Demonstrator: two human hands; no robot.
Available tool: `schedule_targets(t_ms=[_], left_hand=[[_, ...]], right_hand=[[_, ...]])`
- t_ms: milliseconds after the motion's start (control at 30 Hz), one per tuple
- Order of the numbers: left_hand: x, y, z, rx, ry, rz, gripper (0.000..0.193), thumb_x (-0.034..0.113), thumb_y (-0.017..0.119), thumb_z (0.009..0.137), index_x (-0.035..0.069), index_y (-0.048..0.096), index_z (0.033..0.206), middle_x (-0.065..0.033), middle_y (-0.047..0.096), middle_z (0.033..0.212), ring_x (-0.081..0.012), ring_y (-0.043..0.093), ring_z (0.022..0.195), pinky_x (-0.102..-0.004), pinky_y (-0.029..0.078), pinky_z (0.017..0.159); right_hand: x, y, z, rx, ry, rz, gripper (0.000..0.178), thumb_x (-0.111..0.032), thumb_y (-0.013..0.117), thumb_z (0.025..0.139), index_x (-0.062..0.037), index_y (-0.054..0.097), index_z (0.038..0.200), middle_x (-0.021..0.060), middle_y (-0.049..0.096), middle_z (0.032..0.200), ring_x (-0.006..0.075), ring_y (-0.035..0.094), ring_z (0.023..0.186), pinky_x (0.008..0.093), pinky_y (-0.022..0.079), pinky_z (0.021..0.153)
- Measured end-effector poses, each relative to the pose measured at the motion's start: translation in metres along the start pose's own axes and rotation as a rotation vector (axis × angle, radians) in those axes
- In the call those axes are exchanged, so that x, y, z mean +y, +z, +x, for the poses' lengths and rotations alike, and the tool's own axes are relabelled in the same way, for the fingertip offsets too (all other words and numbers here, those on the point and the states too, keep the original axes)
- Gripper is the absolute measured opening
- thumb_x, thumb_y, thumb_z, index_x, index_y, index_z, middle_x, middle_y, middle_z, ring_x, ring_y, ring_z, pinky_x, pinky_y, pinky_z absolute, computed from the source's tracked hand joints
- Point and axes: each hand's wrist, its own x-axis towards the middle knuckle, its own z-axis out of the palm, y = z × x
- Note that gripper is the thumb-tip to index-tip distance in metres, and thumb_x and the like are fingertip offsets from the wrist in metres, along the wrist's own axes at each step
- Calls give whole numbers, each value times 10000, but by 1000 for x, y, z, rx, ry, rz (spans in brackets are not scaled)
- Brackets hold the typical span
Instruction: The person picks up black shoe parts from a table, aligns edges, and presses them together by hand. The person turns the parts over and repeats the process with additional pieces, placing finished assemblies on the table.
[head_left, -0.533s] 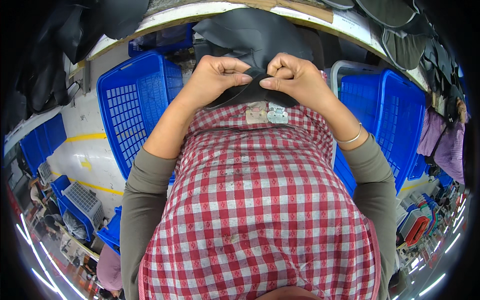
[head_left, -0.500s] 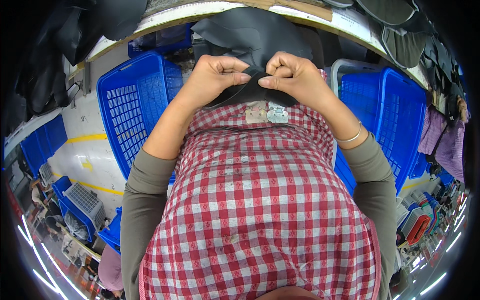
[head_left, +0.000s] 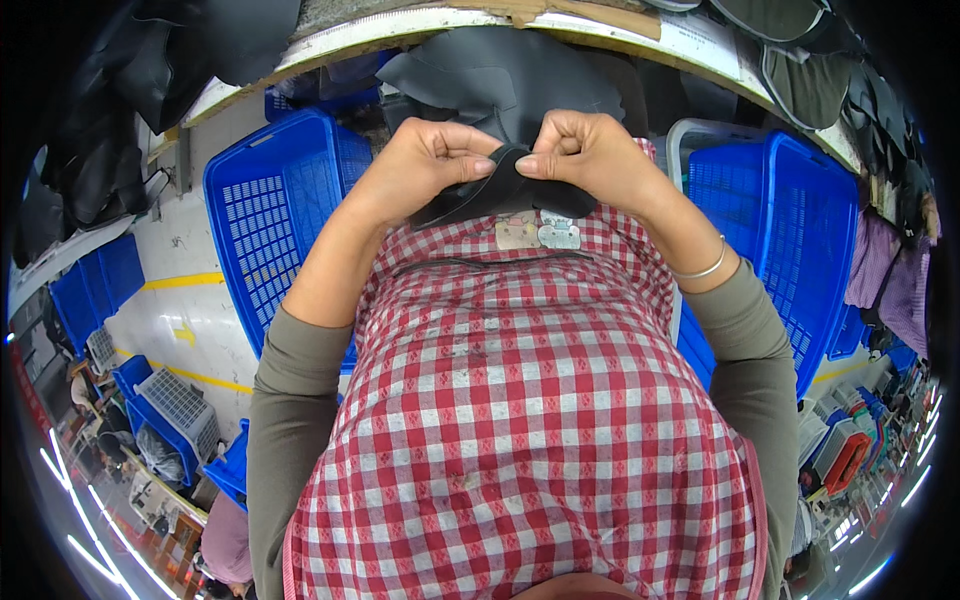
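Note:
Both of my hands pinch the edge of a black leather-like piece [head_left: 478, 198], held up in front of my apron. My left hand [head_left: 432, 165] grips it between thumb and curled fingers on one side. Close beside it, my right hand [head_left: 580, 155] pinches the same piece, thumb pressed down on it. The piece bends into a curve between the two thumbs, and its lower ends hang on either side. Beyond my hands a large dark sheet of similar material [head_left: 560, 75] drapes below the table edge. My fingertips behind the piece are partly hidden.
Blue plastic baskets stand at my left [head_left: 265, 215] and right [head_left: 815, 250]. A worktable edge [head_left: 420, 35] runs across the top, with black cut pieces [head_left: 215, 40] at its left and grey-black ones [head_left: 800, 75] at its right. Another person's purple sleeve [head_left: 228, 535] shows lower left.
My thumbs still pinch the black piece, which is now bent up a little more between them. The whole view has shifted slightly downward and to the right.

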Motion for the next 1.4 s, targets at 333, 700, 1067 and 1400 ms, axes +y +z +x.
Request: schedule_targets(t_ms=[333, 700, 1067, 1400], left_hand=[[-5, 5, -2, 96, 17, 94, 205, 18, 754, 927, -16, 771, 1129, -32, 774, 965, -65, 676, 849, -236, 560, 767], [-7, 3, 6, 107, -9, 71, 113, 84, 775, 922, -10, 757, 981, 42, 683, 815, -9, 565, 727, -199, 457, 650], [105, -16, -25, 111, 531, 790, 88, 36, 762, 832, -17, 714, 883, -32, 643, 696, -60, 560, 637, -248, 479, 605], [107, -47, 1, -493, 144, 130, 306, 210, 732, 975, -5, 741, 1193, -130, 771, 1100, -221, 740, 1065, -326, 578, 944]], right_hand=[[2, 2, 5, 47, -5, -56, 270, -187, 872, 867, -26, 668, 793, 77, 741, 764, 91, 677, 713, 256, 534, 649], [7, 0, 12, 19, 22, -43, 187, -156, 823, 892, -4, 714, 885, 74, 753, 849, 122, 686, 787, 283, 540, 729], [-65, 0, 18, 98, -752, -559, 291, -185, 882, 767, -71, 712, 973, 85, 716, 867, 240, 701, 807, 355, 544, 686], [-8, 5, -59, 220, -272, 126, 304, -55, 859, 855, -50, 571, 760, -62, 531, 728, 29, 492, 689, 225, 432, 630]])
